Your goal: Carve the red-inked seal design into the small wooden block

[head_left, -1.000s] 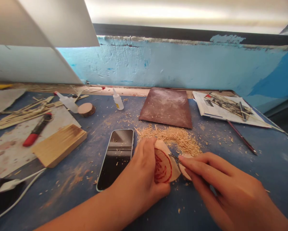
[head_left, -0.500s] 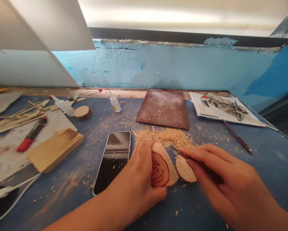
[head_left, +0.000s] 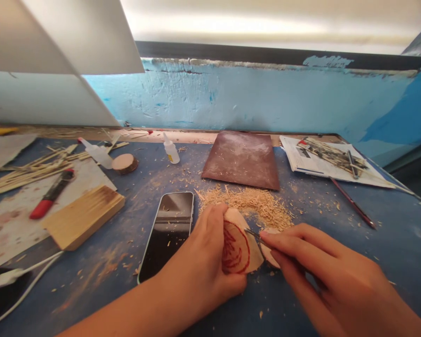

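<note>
My left hand (head_left: 210, 252) is closed around a pale piece of wood (head_left: 255, 252) marked with a red circle and red lines inside it. Between the thumb and fingers of my right hand (head_left: 322, 267) is a thin carving knife (head_left: 254, 233), its metal tip at the upper right of the red circle. Most of its handle is hidden in the hand. A second, round wood slice (head_left: 269, 255) lies on the table, partly behind the right fingers. Curled wood shavings (head_left: 255, 203) are heaped just beyond both hands.
Left of my hands lie a phone (head_left: 168, 224), a wooden block (head_left: 85, 217) and a red-and-black marker (head_left: 52, 194). Farther back are a small glue bottle (head_left: 171, 150), sandpaper (head_left: 241, 161) and a round wood slice (head_left: 125, 163). A thin brush (head_left: 354, 203) lies at right, near papers (head_left: 301, 161).
My right hand has moved the knife tip left and down onto the marked wood. The left hand keeps its hold. The whole view has shifted slightly.
</note>
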{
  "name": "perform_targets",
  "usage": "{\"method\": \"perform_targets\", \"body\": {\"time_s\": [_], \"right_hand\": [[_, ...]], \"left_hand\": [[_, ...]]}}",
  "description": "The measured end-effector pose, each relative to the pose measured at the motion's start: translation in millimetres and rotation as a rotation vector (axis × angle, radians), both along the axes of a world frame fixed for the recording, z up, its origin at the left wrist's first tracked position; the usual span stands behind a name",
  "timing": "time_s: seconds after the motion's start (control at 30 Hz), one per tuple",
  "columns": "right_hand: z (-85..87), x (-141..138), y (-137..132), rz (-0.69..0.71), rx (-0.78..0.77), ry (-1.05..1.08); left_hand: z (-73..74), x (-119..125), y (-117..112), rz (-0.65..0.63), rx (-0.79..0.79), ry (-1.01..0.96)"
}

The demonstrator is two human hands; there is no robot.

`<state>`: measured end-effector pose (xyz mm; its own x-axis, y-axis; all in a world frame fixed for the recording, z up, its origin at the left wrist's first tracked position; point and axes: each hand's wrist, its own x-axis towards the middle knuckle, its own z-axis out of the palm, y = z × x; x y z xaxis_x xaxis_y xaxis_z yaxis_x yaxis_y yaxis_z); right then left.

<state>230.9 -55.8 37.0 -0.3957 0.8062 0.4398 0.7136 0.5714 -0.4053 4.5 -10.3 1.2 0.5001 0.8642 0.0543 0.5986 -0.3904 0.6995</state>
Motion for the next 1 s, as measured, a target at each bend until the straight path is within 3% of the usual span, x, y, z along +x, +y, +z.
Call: {"method": "perform_targets", "body": {"time_s": [0.17, 0.33, 0.5, 0.63, 0.8, 1.0], "right_hand": [[-8.1, -11.8, 0.5, -0.021, 0.014, -0.006], [-13.3, -13.9, 8.9, -0.095, 0.008, 0.038], [7.1, 1.8, 10.1, -0.128, -0.008, 0.063], [20.5, 8.9, 5.9, -0.076, 0.005, 0.026], [17.6, 6.0, 5.1, -0.016, -0.002, 0.015], [9.3, 3.3, 1.7, -0.006, 0.0, -0.007]], "left_hand": [[0.2, 1.4, -1.5, -0.005, 0.03, 0.019], [-2.7, 6.8, -11.3, -0.164, 0.148, 0.023], [-5.0, 2.1, -11.2, -0.07, 0.033, -0.001], [-2.6, -1.0, -7.2, 0.018, -0.036, -0.03], [-0.5, 0.1, -5.2, 0.085, -0.044, -0.049], [-1.4, 0.6, -3.4, 0.071, -0.02, -0.047]]}}
